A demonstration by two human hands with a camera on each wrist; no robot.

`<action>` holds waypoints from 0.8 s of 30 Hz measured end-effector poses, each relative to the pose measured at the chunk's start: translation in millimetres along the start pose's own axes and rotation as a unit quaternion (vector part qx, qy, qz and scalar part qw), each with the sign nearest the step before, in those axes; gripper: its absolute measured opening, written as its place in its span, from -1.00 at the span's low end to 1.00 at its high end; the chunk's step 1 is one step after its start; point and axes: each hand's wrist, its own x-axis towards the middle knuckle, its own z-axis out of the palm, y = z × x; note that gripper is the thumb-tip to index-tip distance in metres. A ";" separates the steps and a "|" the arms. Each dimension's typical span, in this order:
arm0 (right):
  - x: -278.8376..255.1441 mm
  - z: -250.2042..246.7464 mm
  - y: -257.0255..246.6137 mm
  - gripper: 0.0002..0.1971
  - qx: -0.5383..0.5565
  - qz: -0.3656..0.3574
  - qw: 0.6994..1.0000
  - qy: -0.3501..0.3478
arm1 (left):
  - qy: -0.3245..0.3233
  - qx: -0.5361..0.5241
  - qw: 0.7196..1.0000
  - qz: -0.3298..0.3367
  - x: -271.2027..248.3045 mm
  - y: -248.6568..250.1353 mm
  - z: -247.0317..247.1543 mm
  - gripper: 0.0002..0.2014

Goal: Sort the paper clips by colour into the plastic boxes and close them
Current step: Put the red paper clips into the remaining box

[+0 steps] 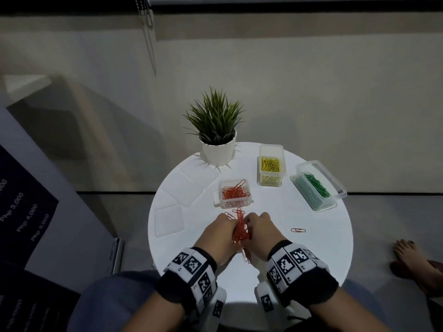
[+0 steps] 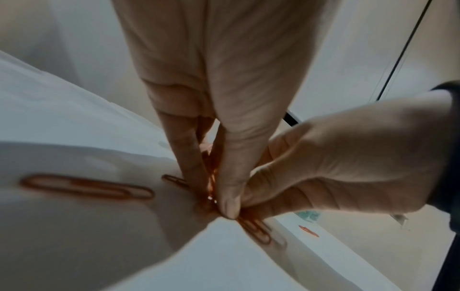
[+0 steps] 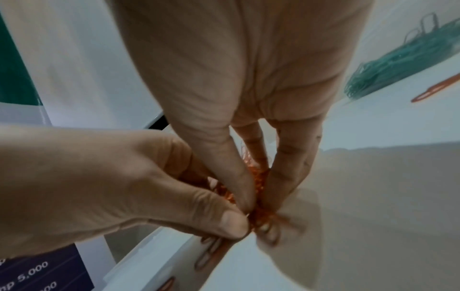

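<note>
A bunch of red paper clips (image 1: 240,230) is pressed between my two hands on the round white table (image 1: 311,248). My left hand (image 1: 221,232) and right hand (image 1: 257,230) each pinch the bunch from their own side with thumb and fingers. In the wrist views the red clips (image 2: 211,185) (image 3: 259,177) show between the fingertips. Just beyond stands an open clear box of red clips (image 1: 233,194). A yellow-clip box (image 1: 271,165) and a green-clip box (image 1: 316,184) stand open at the right. One loose red clip (image 1: 298,230) lies right of my hands.
Clear lids (image 1: 170,220) (image 1: 187,188) lie flat on the table's left part. A potted plant (image 1: 217,133) stands at the far edge. More loose red clips (image 2: 84,186) lie by my left hand. A bare foot (image 1: 412,257) is on the floor at right.
</note>
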 end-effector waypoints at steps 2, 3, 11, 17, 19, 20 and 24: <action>1.6 0.9 -1.4 -0.57 0.008 0.003 1.000 0.007 | 0.016 -0.011 1.000 0.003 1.2 2.4 1.9 -0.80; 2.2 0.4 -1.3 -0.58 0.015 0.005 1.000 0.012 | 0.028 -0.014 0.999 0.006 1.6 2.8 2.9 -0.82; -6.5 -6.3 7.8 -0.77 0.098 -0.010 0.994 0.050 | 0.071 -0.013 0.997 0.017 4.5 3.8 10.8 -0.83; -4.6 -40.5 -4.7 -0.79 0.143 -0.066 0.981 0.110 | 0.156 -0.030 0.985 0.068 14.3 16.3 -22.6 -0.72; 7.6 -55.1 -14.1 -0.78 0.143 -0.081 0.978 0.133 | 0.171 -0.008 0.983 0.071 25.6 19.4 -43.7 -0.77; 15.1 -60.7 -18.7 -0.78 0.144 -0.087 0.976 0.136 | 0.174 -0.001 0.982 0.070 31.0 19.8 -53.0 -0.80; 46.1 -71.9 -31.2 -0.79 0.119 -0.085 0.980 0.133 | 0.172 0.003 0.984 0.051 53.2 10.7 -68.9 -0.76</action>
